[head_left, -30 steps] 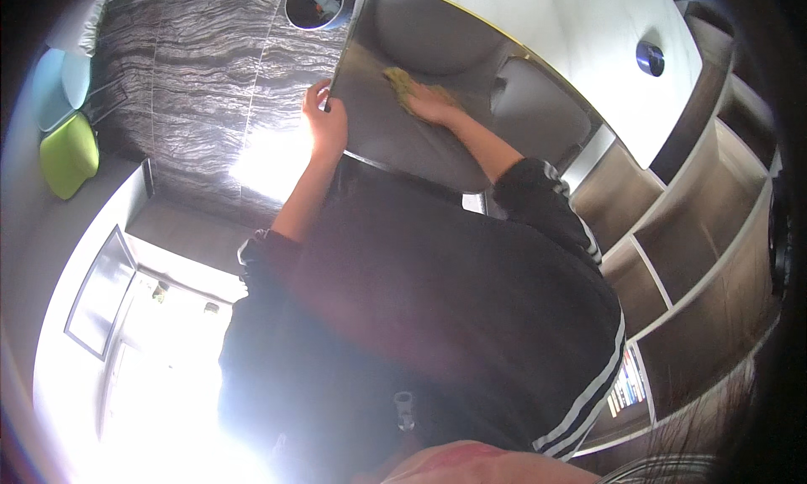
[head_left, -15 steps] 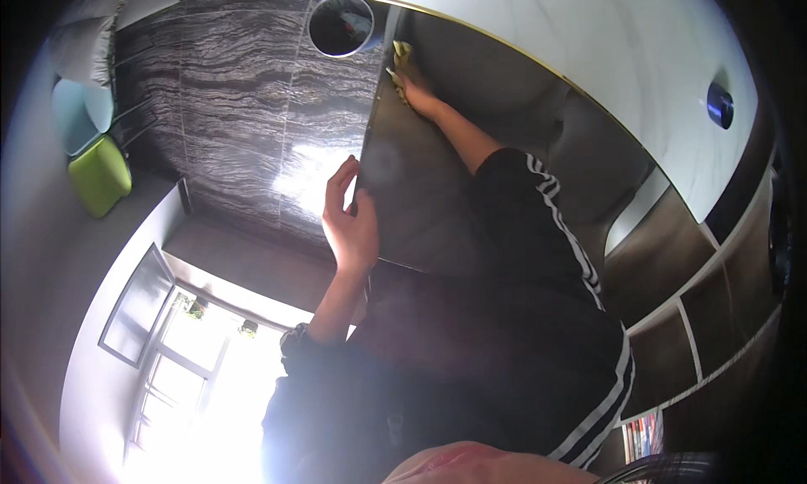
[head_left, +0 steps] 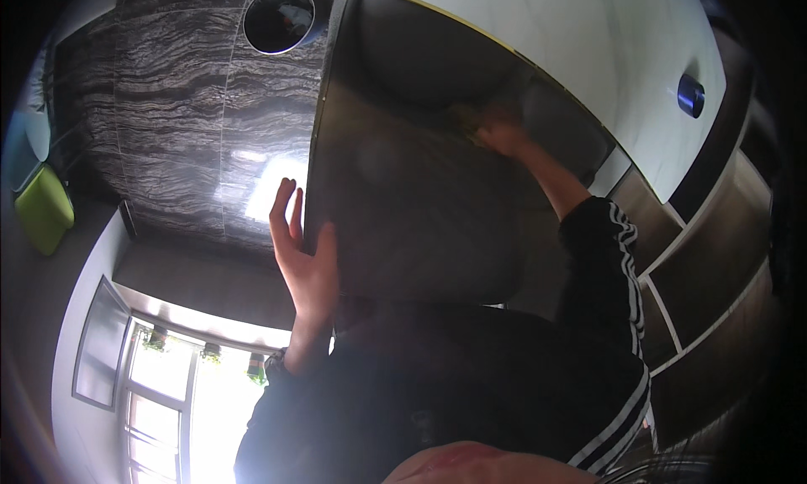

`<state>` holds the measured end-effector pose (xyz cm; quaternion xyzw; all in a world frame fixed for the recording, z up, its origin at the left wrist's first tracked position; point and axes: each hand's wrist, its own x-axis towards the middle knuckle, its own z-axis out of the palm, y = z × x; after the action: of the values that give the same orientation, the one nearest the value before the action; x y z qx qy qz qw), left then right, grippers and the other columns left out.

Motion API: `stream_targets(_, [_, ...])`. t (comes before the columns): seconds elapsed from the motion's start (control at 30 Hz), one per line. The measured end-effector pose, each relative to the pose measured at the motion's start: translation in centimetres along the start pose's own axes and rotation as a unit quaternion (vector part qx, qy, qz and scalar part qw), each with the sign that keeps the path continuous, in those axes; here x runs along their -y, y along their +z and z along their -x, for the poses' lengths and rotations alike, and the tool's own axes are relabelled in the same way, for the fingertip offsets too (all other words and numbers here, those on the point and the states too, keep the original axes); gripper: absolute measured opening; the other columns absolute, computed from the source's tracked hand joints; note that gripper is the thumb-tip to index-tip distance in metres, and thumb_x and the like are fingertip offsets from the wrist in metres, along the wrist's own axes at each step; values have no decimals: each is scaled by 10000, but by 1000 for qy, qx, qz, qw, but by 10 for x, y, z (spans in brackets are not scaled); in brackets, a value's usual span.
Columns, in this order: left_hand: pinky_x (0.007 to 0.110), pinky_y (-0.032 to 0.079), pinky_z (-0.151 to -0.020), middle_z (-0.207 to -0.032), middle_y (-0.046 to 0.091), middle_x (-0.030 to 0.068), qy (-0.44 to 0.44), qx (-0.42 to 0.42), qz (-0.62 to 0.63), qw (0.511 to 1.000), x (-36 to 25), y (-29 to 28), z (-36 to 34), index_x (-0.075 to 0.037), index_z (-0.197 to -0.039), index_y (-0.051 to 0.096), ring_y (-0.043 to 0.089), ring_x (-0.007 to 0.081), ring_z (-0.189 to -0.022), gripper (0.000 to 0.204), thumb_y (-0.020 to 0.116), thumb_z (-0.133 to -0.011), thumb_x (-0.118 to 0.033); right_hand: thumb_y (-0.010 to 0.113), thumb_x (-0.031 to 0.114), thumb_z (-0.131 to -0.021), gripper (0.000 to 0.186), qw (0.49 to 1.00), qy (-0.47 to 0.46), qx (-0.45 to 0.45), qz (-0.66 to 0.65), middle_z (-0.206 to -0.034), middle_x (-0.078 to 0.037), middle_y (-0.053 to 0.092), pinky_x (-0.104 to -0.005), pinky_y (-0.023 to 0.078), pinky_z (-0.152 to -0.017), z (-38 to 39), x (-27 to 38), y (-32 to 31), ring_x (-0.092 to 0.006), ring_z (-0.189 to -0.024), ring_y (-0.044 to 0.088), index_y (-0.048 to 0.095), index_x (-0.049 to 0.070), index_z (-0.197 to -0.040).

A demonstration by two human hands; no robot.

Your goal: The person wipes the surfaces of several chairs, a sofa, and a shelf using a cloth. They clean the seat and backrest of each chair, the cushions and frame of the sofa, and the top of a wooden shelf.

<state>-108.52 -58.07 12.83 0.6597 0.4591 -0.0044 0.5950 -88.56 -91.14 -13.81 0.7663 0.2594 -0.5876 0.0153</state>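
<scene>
A wide, smooth dark grey surface (head_left: 403, 223) lies in front of me; I cannot tell what piece of furniture it belongs to. My right hand (head_left: 503, 135) is over its far right part, blurred by motion, with its fingers closed on a yellowish cloth (head_left: 465, 118). The cloth appears pressed against the surface. Beside the left edge of that surface, my left hand (head_left: 307, 261) is raised with fingers apart and thumb out, holding nothing. Both forearms come out of dark sleeves.
A white marbled tabletop (head_left: 538, 22) with a gold edge spans the far right, bearing a dark blue cylinder (head_left: 691, 96). A round bin (head_left: 262, 32) stands on dark veined floor tiles (head_left: 168, 89). Far left is a green chair (head_left: 44, 208); a bright window (head_left: 164, 370) is lower left.
My right hand has swept the cloth from the surface's left edge to the right. My left hand's fingers have spread wider. The whole view has shifted, with the bin and chair now further left.
</scene>
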Motion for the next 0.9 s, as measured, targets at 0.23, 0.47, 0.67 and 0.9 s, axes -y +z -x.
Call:
stream_targets(0.23, [414, 363, -1136, -1468, 435, 194, -212, 141, 281, 925, 3, -24, 23, 3, -1564, 204, 447, 301, -1356, 834, 609, -837, 63, 531, 494, -908, 640, 976, 49, -210, -8, -1494, -145, 467, -518, 214, -1204, 4, 11, 37, -319, -1460, 326, 528, 101, -1414])
stream_targets(0.47, [379, 365, -1132, -1426, 491, 210, -158, 128, 204, 958, 20, -52, 28, 92, -1512, 301, 476, 277, -1336, 761, 562, -799, 39, 565, 444, -889, 532, 984, 34, -102, -142, -1342, -161, 583, -545, 279, -1149, 35, 56, 51, -326, -1349, 462, 619, 69, -1262])
stream_targets(0.67, [366, 351, -1135, -1409, 510, 224, -162, 116, 150, 968, 42, -105, 49, 130, -1484, 318, 496, 277, -1320, 739, 566, -800, -4, 582, 419, -869, 467, 952, -6, -275, -131, -1288, -130, 616, -541, 325, -1117, 38, 97, 131, -314, -1297, 497, 664, 61, -1158])
stream_targets(0.9, [363, 344, -1144, -1392, 530, 217, -216, 92, 51, 971, 68, -149, 72, 98, -1513, 302, 497, 267, -1320, 788, 602, -788, 25, 626, 384, -868, 449, 946, -14, -275, -172, -1229, -221, 616, -493, 440, -994, 12, 134, 171, -380, -1180, 573, 640, 37, -1152])
